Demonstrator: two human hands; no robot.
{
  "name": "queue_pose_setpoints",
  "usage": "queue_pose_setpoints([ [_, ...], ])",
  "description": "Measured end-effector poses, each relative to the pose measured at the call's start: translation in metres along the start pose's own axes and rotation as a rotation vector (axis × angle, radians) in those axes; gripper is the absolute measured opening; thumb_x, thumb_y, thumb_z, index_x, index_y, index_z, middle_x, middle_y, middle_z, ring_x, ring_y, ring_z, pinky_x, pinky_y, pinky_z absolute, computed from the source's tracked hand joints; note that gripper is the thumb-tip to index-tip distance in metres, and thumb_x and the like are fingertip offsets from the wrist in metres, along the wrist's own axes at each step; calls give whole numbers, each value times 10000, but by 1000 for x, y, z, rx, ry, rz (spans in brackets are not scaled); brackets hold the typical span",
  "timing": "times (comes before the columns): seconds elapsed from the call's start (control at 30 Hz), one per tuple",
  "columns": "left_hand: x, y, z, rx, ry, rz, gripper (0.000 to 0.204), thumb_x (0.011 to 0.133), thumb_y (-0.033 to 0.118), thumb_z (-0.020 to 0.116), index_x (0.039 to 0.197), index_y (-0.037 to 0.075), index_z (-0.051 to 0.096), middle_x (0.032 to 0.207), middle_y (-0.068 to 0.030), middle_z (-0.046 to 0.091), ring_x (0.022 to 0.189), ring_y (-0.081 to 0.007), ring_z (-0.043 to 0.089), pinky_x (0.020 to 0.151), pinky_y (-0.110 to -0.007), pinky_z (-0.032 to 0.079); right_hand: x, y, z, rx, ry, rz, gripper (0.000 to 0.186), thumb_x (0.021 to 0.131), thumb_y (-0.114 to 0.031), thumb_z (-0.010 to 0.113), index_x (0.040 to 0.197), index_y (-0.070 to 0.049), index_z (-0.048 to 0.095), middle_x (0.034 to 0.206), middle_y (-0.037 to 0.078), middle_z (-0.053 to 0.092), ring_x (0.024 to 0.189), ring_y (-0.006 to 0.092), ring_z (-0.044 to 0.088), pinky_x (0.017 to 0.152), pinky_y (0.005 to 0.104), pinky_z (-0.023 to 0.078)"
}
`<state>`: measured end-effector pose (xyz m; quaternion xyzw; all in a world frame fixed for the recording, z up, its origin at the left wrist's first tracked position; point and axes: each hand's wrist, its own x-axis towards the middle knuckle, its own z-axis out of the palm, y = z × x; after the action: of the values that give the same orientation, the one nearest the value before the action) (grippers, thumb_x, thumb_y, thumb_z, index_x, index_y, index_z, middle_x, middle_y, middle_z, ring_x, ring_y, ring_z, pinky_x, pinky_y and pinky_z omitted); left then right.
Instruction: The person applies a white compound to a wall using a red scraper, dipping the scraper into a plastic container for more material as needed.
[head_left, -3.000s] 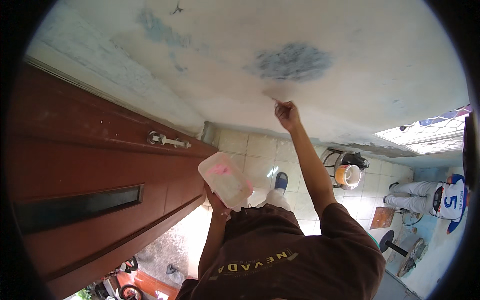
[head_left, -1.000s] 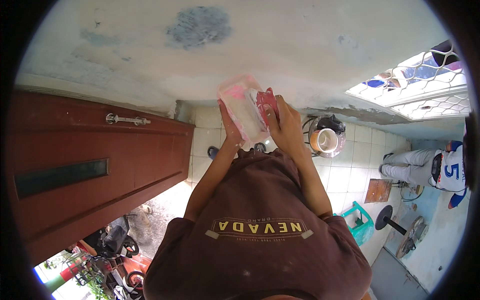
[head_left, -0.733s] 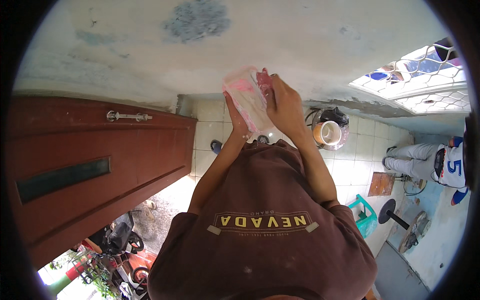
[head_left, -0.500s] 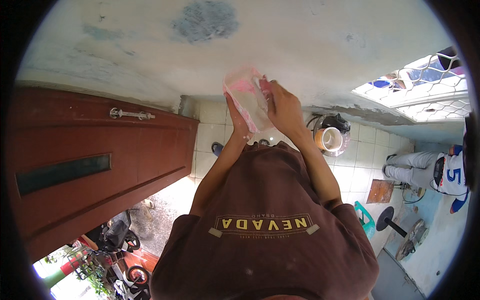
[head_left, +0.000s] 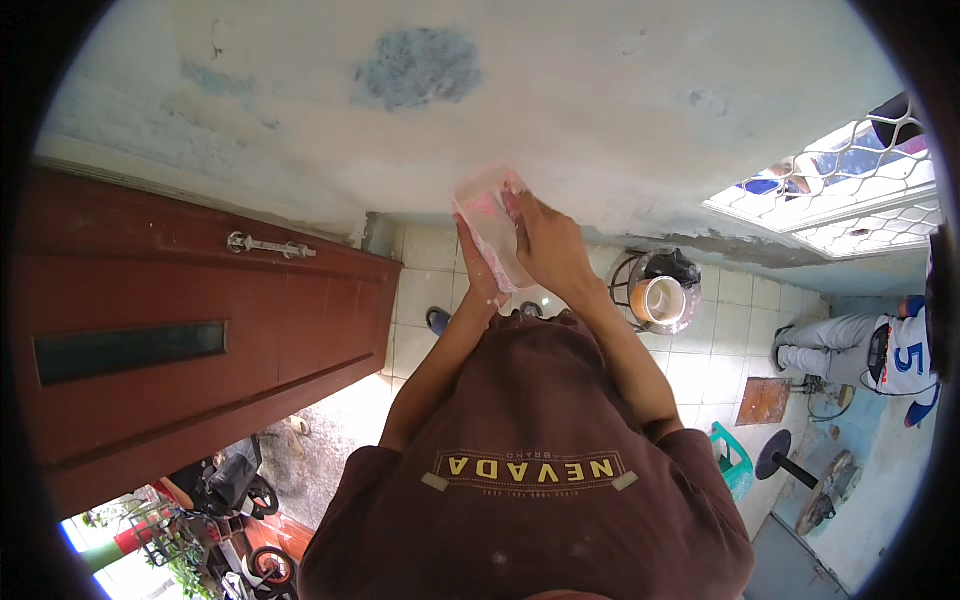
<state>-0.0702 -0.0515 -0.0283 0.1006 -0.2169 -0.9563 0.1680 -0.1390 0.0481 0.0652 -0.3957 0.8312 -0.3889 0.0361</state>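
A see-through, box-shaped plastic tub (head_left: 482,232) smeared pink and white is in front of my chest, close to the wall. My left hand (head_left: 477,262) wraps round its left side and underside. White flecks mark that wrist. Bent over the tub's right side, my right hand (head_left: 556,248) has its fingers closed on a pink, white-smeared piece (head_left: 512,196) at the far end; its shape is mostly hidden by the fingers. The pale wall (head_left: 580,120) ahead carries a rough grey-blue patch (head_left: 420,68).
A brown door (head_left: 150,290) stands at left. To the right are a stool with an orange-and-white bucket (head_left: 660,299) and black bag (head_left: 672,267), a latticed window (head_left: 840,180), a green plastic stool (head_left: 733,460) and another person (head_left: 850,350). Motorbikes (head_left: 255,520) stand beyond the doorway.
Both hands and the tub sit slightly lower in view, and the right hand has shifted left and nearer along the tub. The whole scene has moved a little down too.
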Motion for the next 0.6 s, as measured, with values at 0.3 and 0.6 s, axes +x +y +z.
queue_pose_setpoints([
  [0.3, -10, -1, -17, -34, -22, -8, 716, 1016, 662, 306, 1528, 163, 351, 1496, -71, 466, 1358, -259, 478, 1141, -439, 401, -11, -5, 8, -13, -20, 37, 434, 876, -41, 548, 1304, -12, 487, 967, 243, 664, 770, 450, 655, 632, 520, 525],
  [0.6, -16, 3, 2, 136, 82, -49, 825, 984, 729, 272, 1533, 116, 329, 1481, -114, 470, 1346, -279, 489, 1109, -438, 431, -22, -6, 3, 39, -17, 30, 314, 852, -24, 552, 1159, 33, 523, 878, 256, 662, 770, 455, 652, 641, 524, 510],
])
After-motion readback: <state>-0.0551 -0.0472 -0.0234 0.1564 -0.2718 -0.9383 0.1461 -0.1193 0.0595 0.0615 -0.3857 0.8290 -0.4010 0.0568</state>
